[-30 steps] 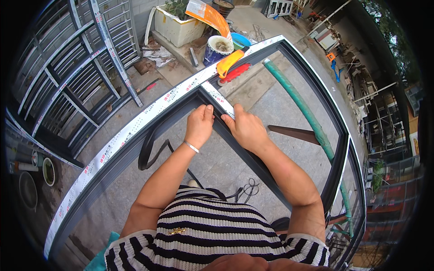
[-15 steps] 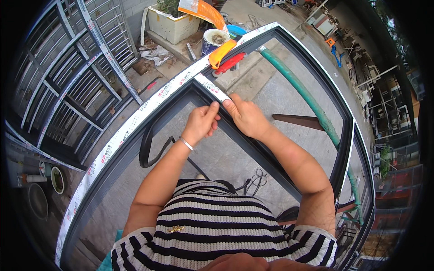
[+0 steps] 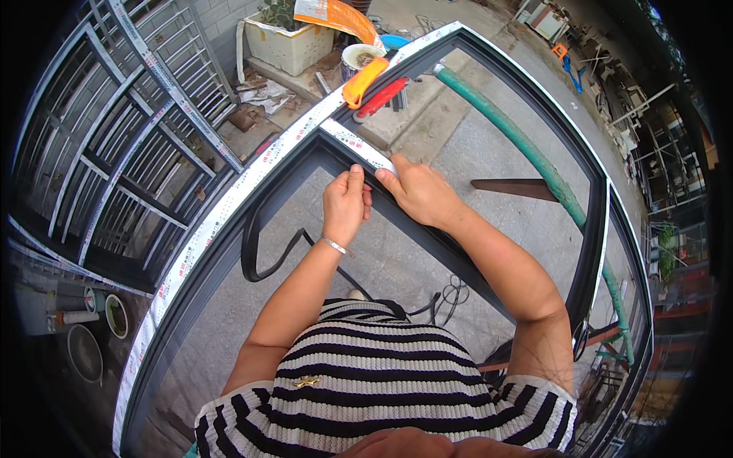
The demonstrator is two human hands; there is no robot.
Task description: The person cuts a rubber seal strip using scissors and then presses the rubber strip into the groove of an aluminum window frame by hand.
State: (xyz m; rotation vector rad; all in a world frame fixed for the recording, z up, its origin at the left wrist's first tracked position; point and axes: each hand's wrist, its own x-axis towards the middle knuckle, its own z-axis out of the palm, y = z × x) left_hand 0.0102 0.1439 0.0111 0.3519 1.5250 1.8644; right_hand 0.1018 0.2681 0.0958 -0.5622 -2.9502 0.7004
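Observation:
A large dark window frame (image 3: 252,172), its face covered in white printed protective film, lies in front of me. My right hand (image 3: 422,192) wraps round its crossbar (image 3: 349,140), thumb on the near edge. Close beside it, my left hand (image 3: 345,204) is closed, its thumb pressed along the crossbar's near side and its fingers curled below. Anything pinched there is too hidden to make out. A black rubber strip (image 3: 247,259) hangs in a loop from the frame's left part, and its loose length runs down behind my left forearm.
An orange-handled tool (image 3: 365,82) rests on the frame's far edge, near a red-handled tool (image 3: 384,100). A green pole (image 3: 504,130) passes beneath the frame. Metal grilles (image 3: 126,145) stand at left; a white planter box (image 3: 289,50) sits behind. A thin cable (image 3: 454,292) lies on the floor.
My view has shifted slightly, so the frame and surroundings sit differently in it. The left hand has moved a little rightward and stays closed at the crossbar; the right hand keeps its hold.

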